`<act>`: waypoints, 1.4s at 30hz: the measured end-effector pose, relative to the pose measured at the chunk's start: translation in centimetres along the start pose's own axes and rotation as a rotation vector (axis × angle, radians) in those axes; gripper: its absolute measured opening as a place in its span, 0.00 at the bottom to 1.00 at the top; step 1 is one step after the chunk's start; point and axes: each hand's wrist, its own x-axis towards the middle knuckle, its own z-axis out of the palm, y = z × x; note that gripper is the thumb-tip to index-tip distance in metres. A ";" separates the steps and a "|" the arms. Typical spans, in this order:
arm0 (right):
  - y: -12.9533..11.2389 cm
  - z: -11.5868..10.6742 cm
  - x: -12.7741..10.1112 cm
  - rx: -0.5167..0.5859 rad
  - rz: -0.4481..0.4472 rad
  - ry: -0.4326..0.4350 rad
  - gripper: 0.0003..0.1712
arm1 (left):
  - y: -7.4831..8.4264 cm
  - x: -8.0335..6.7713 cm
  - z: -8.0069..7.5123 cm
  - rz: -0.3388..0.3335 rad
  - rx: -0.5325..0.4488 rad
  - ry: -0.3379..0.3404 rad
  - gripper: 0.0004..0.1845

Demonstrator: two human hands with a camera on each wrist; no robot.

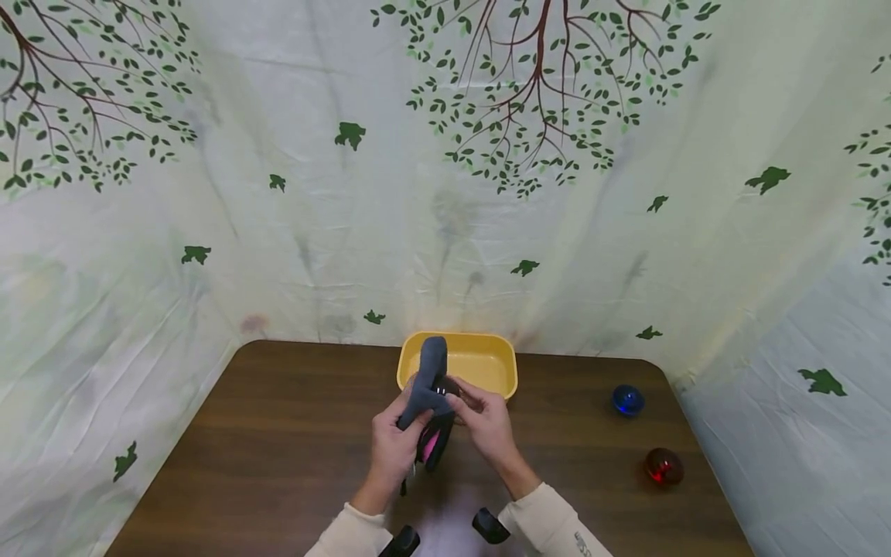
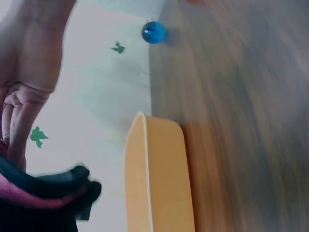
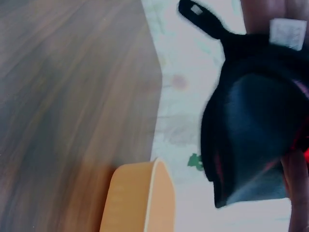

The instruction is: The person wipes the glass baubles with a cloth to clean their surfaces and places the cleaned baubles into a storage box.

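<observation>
Over the table in the head view, both hands hold a blue-grey fabric pouch (image 1: 420,396) with black edging and a pink lining. My left hand (image 1: 391,447) grips its near left side. Opposite, my right hand (image 1: 489,427) pinches a dark, shiny red ball (image 1: 448,386) against the pouch, which partly hides it. In the right wrist view the pouch (image 3: 256,135) shows a strap end and a white label (image 3: 288,33). The left wrist view catches the pouch's black edge and pink lining (image 2: 34,195).
A yellow tray (image 1: 512,377) stands just beyond the hands at the table's back edge. On the right side of the brown table (image 1: 278,449) are a blue glass ball (image 1: 628,401) and a red one (image 1: 664,467). A leaf-patterned curtain (image 1: 445,255) hangs behind.
</observation>
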 end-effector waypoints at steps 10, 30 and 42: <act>0.3 0.2 0.5 0.154 0.278 0.057 0.23 | 0.4 0.1 -0.1 0.239 0.190 -0.053 0.26; 5.5 -4.1 3.8 0.029 0.219 0.181 0.30 | -1.1 1.1 -3.8 -0.115 -0.001 0.192 0.19; 10.0 -3.5 6.9 -0.315 0.259 0.164 0.32 | -1.4 0.5 -5.4 -0.181 -0.018 0.226 0.16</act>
